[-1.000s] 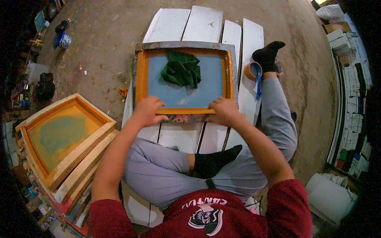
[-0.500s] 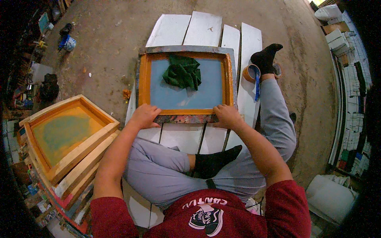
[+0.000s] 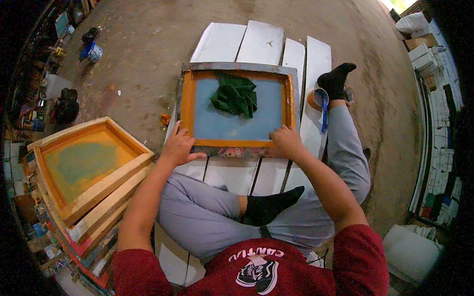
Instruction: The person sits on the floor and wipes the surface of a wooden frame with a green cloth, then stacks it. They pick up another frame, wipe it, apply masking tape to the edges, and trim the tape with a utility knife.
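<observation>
In front of me a screen printing frame point(image 3: 288, 93) lies flat, with grey-blue mesh and orange-stained inner edges. A crumpled dark green cloth point(image 3: 236, 96) rests on the mesh, toward its far side. My left hand point(image 3: 178, 147) is at the near left corner of the frame, index finger and thumb spread apart along its two outer sides. At the near right corner, my right hand point(image 3: 287, 141) has its fingers bent over the near rim. The underside of the right hand's grip is hidden.
White planks point(image 3: 222, 42) support the frame. Another wood-edged screen point(image 3: 84, 158) tops a stack at left. By my outstretched foot stands a round tub point(image 3: 316, 100) with a blue-handled tool point(image 3: 324, 116). White stacks point(image 3: 437, 118) line the right side.
My left hand's fingers have spread at the corner, the index finger lifting and the thumb stretching out. My right hand's fingers have moved further over the near rim. The whole view has shifted slightly.
</observation>
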{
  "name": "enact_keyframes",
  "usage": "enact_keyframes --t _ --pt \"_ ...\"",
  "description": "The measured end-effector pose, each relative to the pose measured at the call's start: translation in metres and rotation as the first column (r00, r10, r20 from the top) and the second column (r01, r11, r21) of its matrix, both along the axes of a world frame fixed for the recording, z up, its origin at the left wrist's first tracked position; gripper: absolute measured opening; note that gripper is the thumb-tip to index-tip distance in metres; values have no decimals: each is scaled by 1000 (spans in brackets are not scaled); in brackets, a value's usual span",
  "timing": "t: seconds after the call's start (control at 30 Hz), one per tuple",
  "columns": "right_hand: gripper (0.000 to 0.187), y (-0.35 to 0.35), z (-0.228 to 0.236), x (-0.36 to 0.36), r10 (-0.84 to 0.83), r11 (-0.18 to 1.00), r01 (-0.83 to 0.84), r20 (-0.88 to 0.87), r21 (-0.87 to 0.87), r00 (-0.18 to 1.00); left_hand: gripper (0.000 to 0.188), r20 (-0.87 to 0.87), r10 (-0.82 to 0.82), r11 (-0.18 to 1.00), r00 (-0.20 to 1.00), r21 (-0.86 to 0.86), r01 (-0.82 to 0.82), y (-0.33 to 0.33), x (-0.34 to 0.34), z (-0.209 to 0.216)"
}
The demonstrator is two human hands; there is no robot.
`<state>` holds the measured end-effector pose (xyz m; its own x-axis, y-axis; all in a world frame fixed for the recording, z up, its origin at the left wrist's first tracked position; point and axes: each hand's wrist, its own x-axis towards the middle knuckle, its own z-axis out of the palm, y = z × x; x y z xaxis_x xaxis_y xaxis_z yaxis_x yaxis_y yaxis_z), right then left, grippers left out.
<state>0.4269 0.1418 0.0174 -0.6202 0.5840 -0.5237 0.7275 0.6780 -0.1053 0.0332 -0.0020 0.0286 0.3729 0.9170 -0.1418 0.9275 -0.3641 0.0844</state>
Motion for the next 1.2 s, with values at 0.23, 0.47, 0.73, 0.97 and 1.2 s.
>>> enact_keyframes --t 0.23,0.47,0.73,0.97,1.2 --pt "48 77 -19 -108 85 939 105 -517 328 852 48 305 818 530 487 -73 -845 -15 3 -24" --pt "32 76 -17 -118 -127 992 120 -407 -42 904 52 202 884 468 422 -387 -794 -18 -15 -32" --pt "24 -39 -46 -170 72 937 -186 -358 -296 931 52 208 877 480 433 -397 -782 -17 -19 -36" --pt "41 -62 -55 -263 -113 897 -97 -436 -431 893 49 181 889 456 422 -439 -774 -4 -16 -39" --pt "45 -53 -35 -230 58 891 -186 -303 -414 951 46 263 886 460 383 -380 -803 -16 -19 -69"
